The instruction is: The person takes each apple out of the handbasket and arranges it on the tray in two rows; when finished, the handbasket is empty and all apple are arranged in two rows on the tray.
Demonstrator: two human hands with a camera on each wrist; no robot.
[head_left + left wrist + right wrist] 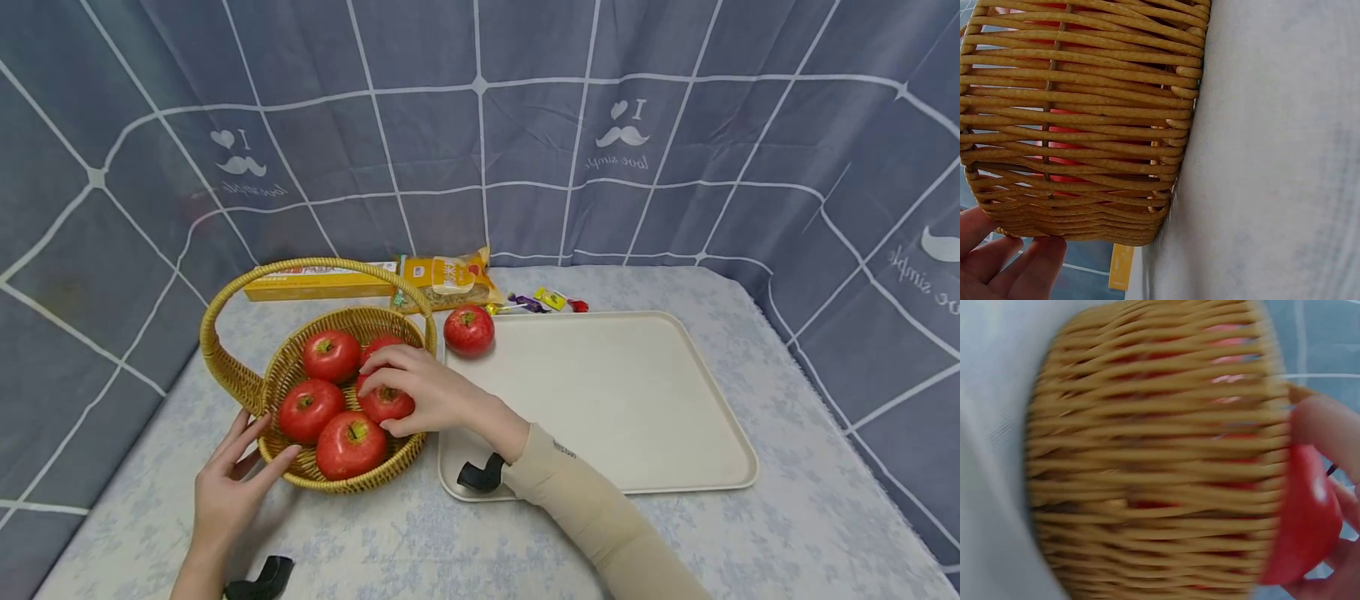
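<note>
A woven wicker basket (390,477) with a tall handle holds several red apples. Inside it, at its right side, my right hand (431,392) grips an apple (386,403), thumb on the near side and fingers curled over the far side. In the right wrist view this apple (1310,519) shows at the rim between thumb and fingers. My left hand (228,487) touches the basket's left side near the handle's foot, fingers and thumb spread along the rim. The left wrist view shows its fingertips (1054,247) against the weave.
A cream tray (600,400) lies right of the basket, with one apple (468,331) at its back left corner. Behind stand a yellow box (322,285), a bread packet (448,282) and wrapped candies (551,298). A grey-blue curtain (525,150) encloses the table.
</note>
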